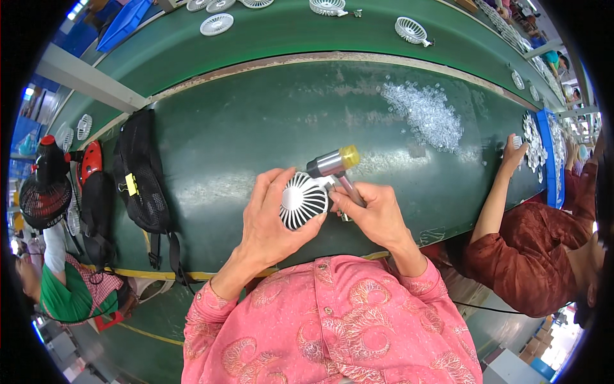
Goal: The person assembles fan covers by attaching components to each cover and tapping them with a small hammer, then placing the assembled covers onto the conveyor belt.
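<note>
Progress: fan cage (299,200) looks whole, my work on it apparently midway; what remains I can't tell | Look: white, round, slats radiating from a plain hub, dark gaps | Where: between my hands, over the green bench (217,141) | Left hand (268,214): curled around the fan cage | Right hand (376,214): closed round the mallet (331,163) handle

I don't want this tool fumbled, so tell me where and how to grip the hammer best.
Take the hammer by its handle, likely best from the lower right: the slim shaft slants that way from the thick, yellow-tipped head, into the right hand. The left hand and white fan crowd its left.
</note>
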`<action>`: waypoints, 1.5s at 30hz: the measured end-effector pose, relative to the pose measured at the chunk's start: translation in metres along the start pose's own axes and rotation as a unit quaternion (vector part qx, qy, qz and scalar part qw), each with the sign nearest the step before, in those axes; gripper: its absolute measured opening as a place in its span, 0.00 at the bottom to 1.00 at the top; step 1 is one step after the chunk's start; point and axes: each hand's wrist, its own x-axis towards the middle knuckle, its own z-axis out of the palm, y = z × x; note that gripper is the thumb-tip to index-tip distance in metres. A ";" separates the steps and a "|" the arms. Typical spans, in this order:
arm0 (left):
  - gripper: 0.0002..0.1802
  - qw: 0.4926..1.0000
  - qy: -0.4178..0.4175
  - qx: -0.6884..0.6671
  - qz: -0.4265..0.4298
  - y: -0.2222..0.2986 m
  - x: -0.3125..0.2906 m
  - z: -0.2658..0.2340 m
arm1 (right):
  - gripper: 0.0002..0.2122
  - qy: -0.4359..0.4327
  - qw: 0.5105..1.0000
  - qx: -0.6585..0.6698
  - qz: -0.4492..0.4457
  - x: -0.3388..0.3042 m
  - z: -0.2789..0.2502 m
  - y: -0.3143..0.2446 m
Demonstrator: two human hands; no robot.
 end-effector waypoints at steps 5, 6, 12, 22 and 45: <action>0.41 1.000 -0.015 0.001 -0.011 0.003 0.006 -0.003 | 0.08 0.006 0.999 0.009 0.042 0.000 -0.006 -0.007; 0.41 0.989 -0.075 -0.087 -0.095 0.001 0.008 -0.007 | 0.08 0.017 0.997 0.043 0.056 0.002 -0.007 -0.008; 0.29 0.807 -0.181 -0.465 -0.317 -0.017 0.024 -0.010 | 0.08 0.056 0.994 0.072 0.061 0.006 -0.011 -0.017; 0.15 0.975 0.151 0.154 0.048 -0.042 0.155 -0.039 | 0.09 0.153 0.978 0.130 0.061 0.014 -0.020 -0.020; 0.20 0.401 -0.131 -0.905 0.054 0.190 0.030 -0.059 | 0.10 -0.220 0.887 0.359 0.189 0.085 0.053 -0.010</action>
